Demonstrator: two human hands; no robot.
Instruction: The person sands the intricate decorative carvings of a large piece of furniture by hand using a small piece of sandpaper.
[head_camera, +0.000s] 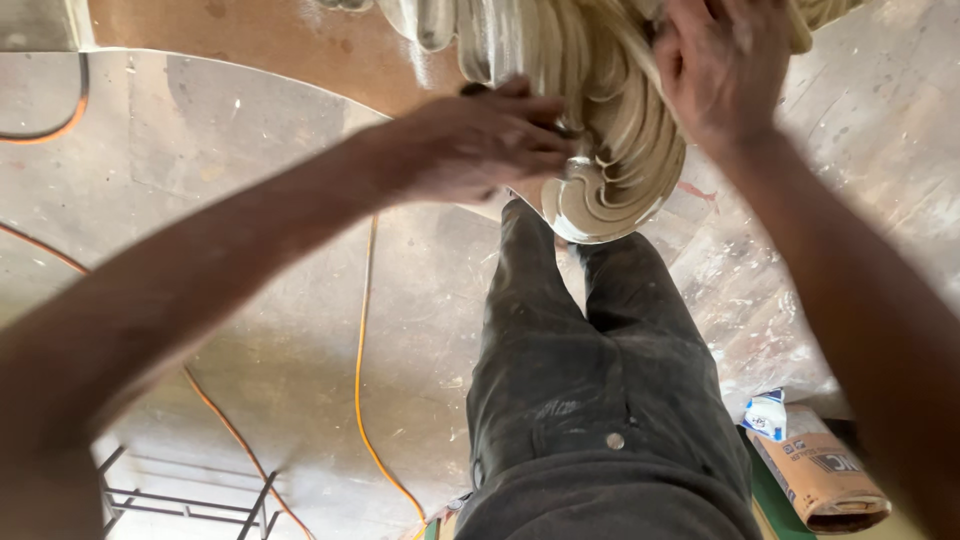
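Observation:
A pale, cream-coloured carved piece (610, 150) with curling scroll ridges hangs in front of me, its spiral end pointing down toward my legs. My left hand (480, 140) presses against the carving's left side, fingers curled on something small and dark that I cannot make out. My right hand (725, 65) rests on the upper right of the carving, fingers bent over its ridges. My dark dusty trousers (600, 380) show below the piece.
The dusty concrete floor (250, 180) lies far below. An orange cable (365, 330) runs across it, another curls at the left. A metal frame (190, 495) sits at the bottom left. A brown paper sack (815, 470) lies at the bottom right.

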